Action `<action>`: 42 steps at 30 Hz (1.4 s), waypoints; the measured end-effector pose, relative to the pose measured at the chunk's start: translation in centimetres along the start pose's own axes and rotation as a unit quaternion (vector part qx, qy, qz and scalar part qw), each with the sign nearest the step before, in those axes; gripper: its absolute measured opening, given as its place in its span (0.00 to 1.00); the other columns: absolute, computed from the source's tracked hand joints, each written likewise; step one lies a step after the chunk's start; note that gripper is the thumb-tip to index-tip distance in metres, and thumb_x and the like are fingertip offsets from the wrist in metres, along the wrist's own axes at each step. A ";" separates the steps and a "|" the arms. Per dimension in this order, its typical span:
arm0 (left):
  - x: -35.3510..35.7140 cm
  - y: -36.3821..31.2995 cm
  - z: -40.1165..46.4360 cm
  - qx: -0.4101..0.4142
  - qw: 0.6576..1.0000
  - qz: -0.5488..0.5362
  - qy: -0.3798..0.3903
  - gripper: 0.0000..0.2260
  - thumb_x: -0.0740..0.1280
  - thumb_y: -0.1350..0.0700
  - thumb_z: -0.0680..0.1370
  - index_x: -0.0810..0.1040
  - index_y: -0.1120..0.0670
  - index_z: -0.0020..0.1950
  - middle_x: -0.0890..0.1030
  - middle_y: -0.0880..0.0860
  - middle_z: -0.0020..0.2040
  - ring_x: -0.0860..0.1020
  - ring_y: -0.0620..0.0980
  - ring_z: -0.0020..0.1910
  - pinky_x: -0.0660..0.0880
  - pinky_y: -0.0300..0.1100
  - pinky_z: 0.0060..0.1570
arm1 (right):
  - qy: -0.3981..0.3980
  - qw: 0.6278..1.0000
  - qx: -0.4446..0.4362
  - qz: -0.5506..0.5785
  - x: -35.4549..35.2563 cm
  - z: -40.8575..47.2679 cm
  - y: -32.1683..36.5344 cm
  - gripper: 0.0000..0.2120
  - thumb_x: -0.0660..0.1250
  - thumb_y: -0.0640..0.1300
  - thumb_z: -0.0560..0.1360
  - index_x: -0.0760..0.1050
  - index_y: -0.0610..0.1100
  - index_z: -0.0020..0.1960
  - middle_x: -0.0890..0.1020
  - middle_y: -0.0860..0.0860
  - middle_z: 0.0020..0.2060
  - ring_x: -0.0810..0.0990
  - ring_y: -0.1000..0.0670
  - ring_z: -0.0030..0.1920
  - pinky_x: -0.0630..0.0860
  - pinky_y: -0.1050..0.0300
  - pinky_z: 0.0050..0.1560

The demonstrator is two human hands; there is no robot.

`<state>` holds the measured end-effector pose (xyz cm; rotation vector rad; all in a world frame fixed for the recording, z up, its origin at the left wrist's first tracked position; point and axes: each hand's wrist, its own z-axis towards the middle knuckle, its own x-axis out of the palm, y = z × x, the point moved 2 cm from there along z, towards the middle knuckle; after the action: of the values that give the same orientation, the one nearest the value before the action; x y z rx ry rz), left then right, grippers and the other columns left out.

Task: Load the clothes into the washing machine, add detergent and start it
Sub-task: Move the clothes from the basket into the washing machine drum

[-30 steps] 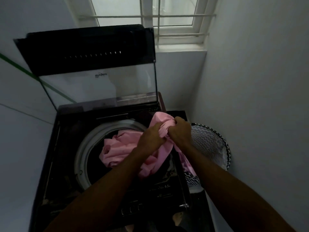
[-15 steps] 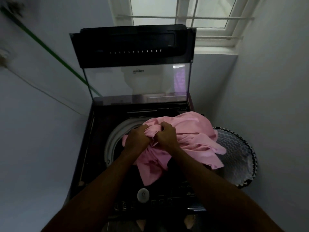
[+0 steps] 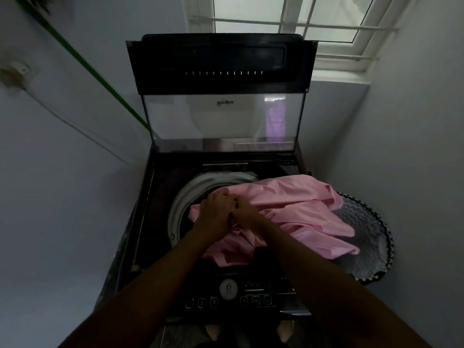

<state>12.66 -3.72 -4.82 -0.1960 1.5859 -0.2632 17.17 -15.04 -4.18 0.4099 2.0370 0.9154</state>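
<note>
Narrow corner; cloth (image 3: 296, 212) overhanging drum rim (image 3: 180, 204).

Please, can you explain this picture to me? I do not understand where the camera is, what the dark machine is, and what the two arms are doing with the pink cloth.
The camera sits on the person's head and looks down, so the arms are the person's own. The dark box is a top-loading washing machine with its glass lid standing open. The left hand and right hand meet over the round drum opening, both holding a pink cloth. Part of the cloth still spreads right, over a patterned laundry basket. The control panel is nearest the person.
</note>
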 end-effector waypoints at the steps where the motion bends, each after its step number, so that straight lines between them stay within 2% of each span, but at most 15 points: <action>1: -0.4 -0.8 0.5 0.013 1.000 -0.009 0.010 0.36 0.72 0.42 0.64 0.73 0.57 0.68 0.74 0.61 0.65 0.75 0.63 0.58 0.72 0.56 0.55 | -0.018 0.998 -0.029 -0.057 -0.8 -0.4 0.3 0.17 0.64 0.34 0.76 0.71 0.35 0.64 0.79 0.41 0.53 0.78 0.49 0.46 0.76 0.66 0.40; 3: -1.0 -2.6 1.4 0.018 1.000 -0.004 0.009 0.38 0.75 0.44 0.61 0.73 0.55 0.69 0.75 0.58 0.65 0.74 0.61 0.60 0.69 0.55 0.58 | -0.032 0.999 0.001 -0.036 -2.2 -0.8 0.0 0.20 0.75 0.34 0.67 0.78 0.36 0.57 0.82 0.37 0.49 0.82 0.41 0.43 0.79 0.58 0.37; 5: -0.8 -4.1 2.2 0.041 0.999 0.014 -0.005 0.38 0.71 0.44 0.59 0.74 0.55 0.67 0.77 0.57 0.62 0.76 0.60 0.58 0.67 0.53 0.56 | -0.049 0.991 -0.093 -0.082 -3.1 0.4 -2.1 0.24 0.82 0.35 0.55 0.82 0.33 0.49 0.83 0.35 0.43 0.83 0.34 0.42 0.81 0.50 0.40; 7: -0.6 -5.8 3.0 0.066 0.997 -0.013 -0.027 0.38 0.66 0.42 0.59 0.71 0.54 0.68 0.78 0.57 0.60 0.77 0.59 0.56 0.67 0.53 0.55 | -0.099 0.985 -0.054 -0.128 -5.1 -0.3 -3.1 0.21 0.73 0.40 0.66 0.78 0.31 0.55 0.81 0.33 0.51 0.79 0.33 0.52 0.76 0.45 0.55; 9: -0.6 -7.7 3.8 0.072 0.996 -0.053 -0.030 0.38 0.68 0.44 0.62 0.68 0.53 0.71 0.76 0.56 0.63 0.75 0.58 0.60 0.70 0.53 0.58 | -0.183 0.974 -0.028 -0.129 -7.3 -1.3 -4.0 0.25 0.64 0.48 0.66 0.76 0.35 0.59 0.78 0.36 0.55 0.75 0.35 0.56 0.71 0.42 0.60; 13: 1.0 -11.5 5.6 0.085 0.988 -0.127 0.029 0.36 0.64 0.42 0.69 0.66 0.55 0.75 0.69 0.57 0.72 0.68 0.58 0.70 0.67 0.54 0.68 | -0.230 0.941 0.079 -0.235 -11.4 -3.3 -7.7 0.29 0.68 0.52 0.72 0.65 0.50 0.71 0.61 0.42 0.73 0.60 0.37 0.71 0.62 0.39 0.66; 16: 1.4 -14.8 6.1 0.126 0.975 -0.167 0.073 0.39 0.74 0.46 0.71 0.63 0.54 0.77 0.64 0.58 0.75 0.63 0.57 0.75 0.62 0.51 0.73 | -0.170 0.968 0.132 -0.130 -12.8 -4.3 -12.2 0.47 0.76 0.53 0.68 0.51 0.57 0.78 0.42 0.39 0.77 0.46 0.35 0.77 0.57 0.40 0.72; 18: 2.6 -16.3 6.1 0.153 0.971 -0.151 0.108 0.43 0.77 0.48 0.70 0.58 0.55 0.79 0.60 0.55 0.78 0.58 0.54 0.77 0.55 0.45 0.75 | -0.139 0.984 0.108 -0.033 -12.9 -4.6 -14.7 0.53 0.79 0.53 0.64 0.48 0.60 0.78 0.43 0.38 0.78 0.50 0.35 0.77 0.60 0.41 0.73; 22: 4.1 -17.2 5.9 0.132 0.962 -0.209 0.113 0.46 0.76 0.46 0.67 0.58 0.54 0.79 0.59 0.54 0.79 0.60 0.53 0.76 0.61 0.50 0.75 | -0.172 0.978 0.118 0.015 -11.7 -4.4 -15.1 0.46 0.69 0.62 0.67 0.48 0.60 0.77 0.56 0.39 0.76 0.69 0.35 0.69 0.70 0.42 0.67; 25: 5.0 -17.5 6.0 0.091 0.961 -0.238 0.103 0.41 0.68 0.42 0.70 0.59 0.53 0.79 0.61 0.52 0.78 0.61 0.49 0.76 0.60 0.48 0.75 | -0.220 0.962 0.136 -0.088 -10.6 -3.9 -14.1 0.35 0.57 0.56 0.79 0.44 0.50 0.79 0.57 0.35 0.74 0.69 0.36 0.68 0.73 0.41 0.62; 28: 5.6 -17.3 6.0 0.071 0.954 -0.279 0.077 0.30 0.67 0.53 0.78 0.60 0.49 0.78 0.63 0.47 0.78 0.62 0.43 0.75 0.62 0.51 0.75 | -0.245 0.942 0.163 -0.165 -10.3 -4.0 -13.3 0.28 0.49 0.50 0.83 0.45 0.45 0.79 0.64 0.35 0.71 0.69 0.37 0.68 0.72 0.39 0.59; 33: 6.0 -16.4 6.0 0.103 0.963 -0.250 0.025 0.35 0.69 0.46 0.73 0.61 0.52 0.78 0.65 0.48 0.77 0.65 0.44 0.74 0.64 0.46 0.73 | -0.304 0.902 0.177 -0.250 -9.8 -4.3 -11.8 0.25 0.55 0.49 0.81 0.59 0.40 0.75 0.75 0.38 0.59 0.76 0.40 0.57 0.78 0.44 0.46; 37: 5.0 -15.5 4.9 0.041 0.962 -0.268 0.006 0.23 0.72 0.47 0.74 0.71 0.44 0.68 0.79 0.44 0.61 0.77 0.40 0.58 0.74 0.35 0.56 | -0.335 0.871 0.124 -0.337 -9.8 -5.2 -11.4 0.20 0.64 0.50 0.76 0.71 0.41 0.63 0.78 0.42 0.48 0.79 0.44 0.44 0.77 0.51 0.36; 40: 4.3 -14.8 4.2 0.030 0.960 -0.277 0.015 0.21 0.74 0.48 0.71 0.74 0.47 0.62 0.79 0.42 0.54 0.78 0.41 0.50 0.70 0.26 0.44 | -0.317 0.873 0.080 -0.363 -9.9 -4.7 -11.4 0.15 0.67 0.49 0.75 0.71 0.43 0.58 0.77 0.43 0.49 0.78 0.45 0.45 0.76 0.53 0.36; 42: 4.1 -14.0 4.3 0.005 0.960 -0.278 0.035 0.21 0.72 0.45 0.71 0.73 0.44 0.62 0.79 0.42 0.55 0.78 0.42 0.51 0.73 0.33 0.46 | -0.294 0.883 0.076 -0.357 -10.2 -4.1 -11.3 0.15 0.66 0.47 0.76 0.70 0.44 0.60 0.75 0.43 0.54 0.77 0.43 0.49 0.75 0.52 0.37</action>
<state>16.34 -18.44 -4.79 -0.6325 1.5730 -0.7211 20.40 -30.41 -5.12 -0.0133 1.4992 0.1363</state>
